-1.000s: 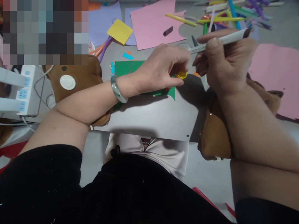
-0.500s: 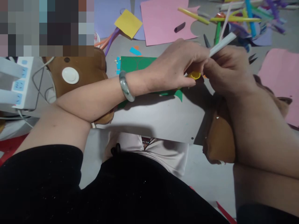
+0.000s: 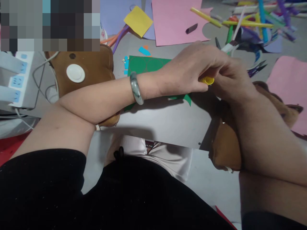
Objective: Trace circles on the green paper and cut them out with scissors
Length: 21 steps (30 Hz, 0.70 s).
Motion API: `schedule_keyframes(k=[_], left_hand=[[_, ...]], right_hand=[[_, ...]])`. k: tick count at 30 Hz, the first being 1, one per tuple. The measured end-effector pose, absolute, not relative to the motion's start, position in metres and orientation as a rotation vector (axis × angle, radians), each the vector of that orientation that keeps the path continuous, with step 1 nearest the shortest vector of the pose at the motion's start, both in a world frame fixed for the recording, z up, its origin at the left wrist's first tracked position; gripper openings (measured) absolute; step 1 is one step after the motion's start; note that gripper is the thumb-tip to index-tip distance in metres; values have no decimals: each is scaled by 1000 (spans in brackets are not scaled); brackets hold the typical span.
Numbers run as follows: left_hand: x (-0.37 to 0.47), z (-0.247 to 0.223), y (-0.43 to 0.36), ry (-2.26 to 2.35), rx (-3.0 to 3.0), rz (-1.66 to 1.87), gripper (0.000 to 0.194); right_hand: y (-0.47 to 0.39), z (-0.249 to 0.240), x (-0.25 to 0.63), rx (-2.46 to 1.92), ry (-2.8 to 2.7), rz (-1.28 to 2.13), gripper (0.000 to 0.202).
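Note:
My left hand, with a marbled bangle on its wrist, is closed around a small yellow tube whose round open end faces me. Against its fingertips, my right hand is closed, its fingers partly hidden behind the left. A short part of a white stick shows just above the joined hands; the rest is out of sight. Below the left hand lies green paper with circles drawn on it and a cut edge.
Brown plush-like pouches lie left and right. A white power strip with cables stands at far left. Pink paper, a yellow square, scissors and a heap of coloured strips lie beyond.
The white stick, which stuck out long to the upper right, is now mostly hidden. The hands are closer together, with the left overlapping the right fingers. The view has shifted slightly.

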<state>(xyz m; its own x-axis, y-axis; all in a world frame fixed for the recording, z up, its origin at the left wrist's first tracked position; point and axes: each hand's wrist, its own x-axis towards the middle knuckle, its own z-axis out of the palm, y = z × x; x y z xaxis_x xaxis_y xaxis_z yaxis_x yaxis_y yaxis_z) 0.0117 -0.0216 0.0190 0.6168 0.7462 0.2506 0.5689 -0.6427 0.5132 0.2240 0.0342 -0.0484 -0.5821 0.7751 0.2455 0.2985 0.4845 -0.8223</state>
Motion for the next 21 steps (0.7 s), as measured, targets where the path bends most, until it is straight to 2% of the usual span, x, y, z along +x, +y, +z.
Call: schedule_keyframes(k=[9,16,21], left_hand=[[9,21,-23,1036,2449,650,24],[8,19,-22,1063,2446,639,10],[8,21,-22,1079,2478,577,9]], right_hand=[[36,-48,222,-876,-2111,992,61],[39,-52,223,-856,-2137,972,59],[42,-54,227,-799,-2185,927,55]])
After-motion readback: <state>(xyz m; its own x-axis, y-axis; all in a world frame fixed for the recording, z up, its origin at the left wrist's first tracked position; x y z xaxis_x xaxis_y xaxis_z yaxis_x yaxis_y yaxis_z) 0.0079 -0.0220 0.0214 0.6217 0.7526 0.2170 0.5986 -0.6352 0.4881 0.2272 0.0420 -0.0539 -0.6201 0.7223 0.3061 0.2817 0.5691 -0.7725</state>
